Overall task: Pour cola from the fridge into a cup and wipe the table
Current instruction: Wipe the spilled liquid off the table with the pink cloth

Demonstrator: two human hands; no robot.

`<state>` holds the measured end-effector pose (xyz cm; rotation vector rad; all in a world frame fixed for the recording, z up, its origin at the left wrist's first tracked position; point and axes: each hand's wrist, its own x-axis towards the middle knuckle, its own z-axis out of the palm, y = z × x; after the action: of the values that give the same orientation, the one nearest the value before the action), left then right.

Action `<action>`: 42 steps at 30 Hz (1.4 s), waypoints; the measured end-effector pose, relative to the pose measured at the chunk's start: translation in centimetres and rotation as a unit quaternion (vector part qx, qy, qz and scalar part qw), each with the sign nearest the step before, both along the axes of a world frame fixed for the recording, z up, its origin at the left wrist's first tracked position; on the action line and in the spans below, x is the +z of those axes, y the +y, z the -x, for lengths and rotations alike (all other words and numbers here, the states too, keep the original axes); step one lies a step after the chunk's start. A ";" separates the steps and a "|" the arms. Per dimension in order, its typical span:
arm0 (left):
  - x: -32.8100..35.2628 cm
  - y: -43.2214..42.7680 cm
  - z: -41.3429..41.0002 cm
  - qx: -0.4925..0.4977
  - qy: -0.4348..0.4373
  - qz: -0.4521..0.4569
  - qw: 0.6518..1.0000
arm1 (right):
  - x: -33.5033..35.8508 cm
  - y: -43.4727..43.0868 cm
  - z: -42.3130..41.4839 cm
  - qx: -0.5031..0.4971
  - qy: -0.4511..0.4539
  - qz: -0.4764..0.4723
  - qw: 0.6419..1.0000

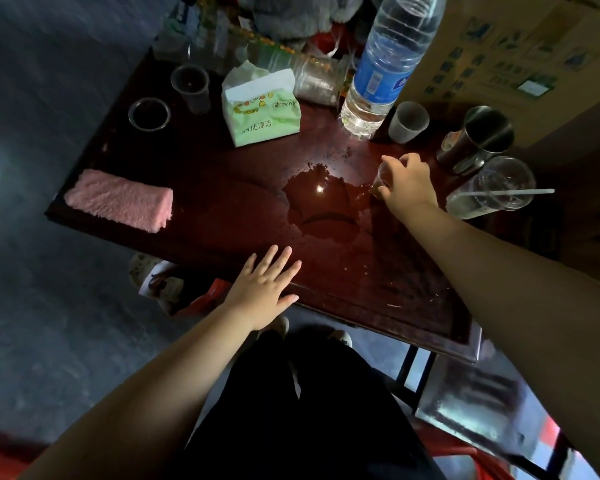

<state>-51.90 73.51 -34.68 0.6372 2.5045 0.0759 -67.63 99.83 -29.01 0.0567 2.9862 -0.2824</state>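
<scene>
Gripping a small clear cup [381, 181] at the puddle's [321, 199] right edge, the right hand [407, 183] clasps it while the left hand [265, 289] lies flat and unclenched on the table [378, 282].

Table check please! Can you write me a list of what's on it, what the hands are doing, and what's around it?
Surface: dark wooden table, with a brown puddle in the middle and small droplets around it.
Job's things: small clear cup at the puddle's right edge; folded pink cloth lying at the table's left edge, apart from the spill.
Clutter: tissue pack, water bottle, several plastic cups, metal cup, lidded cup with straw.
Hands: right hand grips the small cup; left hand rests flat and open on the near edge.
Cables: nothing seen.
Surroundings: cardboard box behind the table.
</scene>
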 end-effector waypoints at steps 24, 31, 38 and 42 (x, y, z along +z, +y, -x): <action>0.2 0.2 0.2 -0.013 -0.011 0.019 1.000 | 3.2 10.8 -11.6 -0.095 -0.026 0.028 0.995; 0.2 0.1 0.2 -0.016 -0.011 0.021 1.000 | 2.1 11.5 -11.7 -0.119 -0.025 0.031 0.992; 0.4 0.2 0.3 -0.020 -0.013 0.033 0.999 | 1.5 11.3 -11.8 -0.120 -0.048 0.018 0.991; 0.4 0.3 0.3 -0.019 -0.013 0.033 0.999 | 1.2 11.4 -12.0 -0.113 -0.056 0.011 0.992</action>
<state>-52.15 73.82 -34.25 0.6527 2.4586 -0.0117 -55.61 111.28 -27.82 0.3954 2.8655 -0.3247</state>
